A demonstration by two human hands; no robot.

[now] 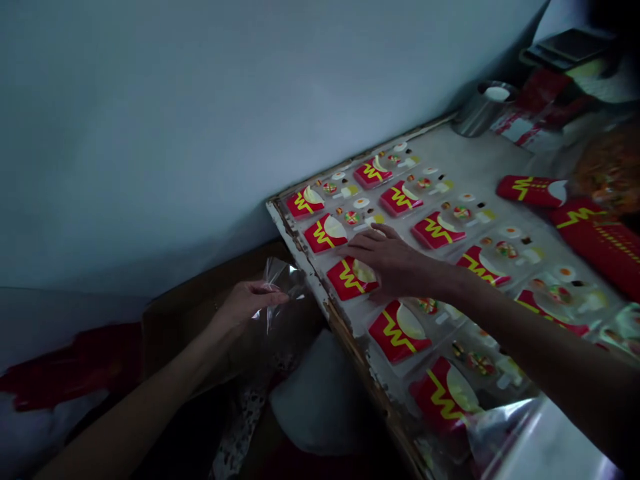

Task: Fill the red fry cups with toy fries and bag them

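My left hand [250, 303] pinches a clear plastic bag [287, 280] just off the table's left edge, above a cardboard box. My right hand [383, 257] is over the table with its fingers stretched out and slightly bent. It is beside a red fries carton with a yellow zigzag [351, 277]; whether the fingertips touch anything I cannot tell. Rows of such red cartons lie flat on the table, including another fries carton [325, 233] beyond my fingers. Small toy-like food pieces, such as a fried egg [361, 203] and a round red-green piece [351, 218], lie beside them.
The table [425, 153] has a worn wooden edge. At the back stands a metal cup [484, 110]. More red cartons [533, 190] lie at the right near a heap of orange pieces [613, 167]. Clear plastic [505, 430] is in front. Below left is a cardboard box [175, 313].
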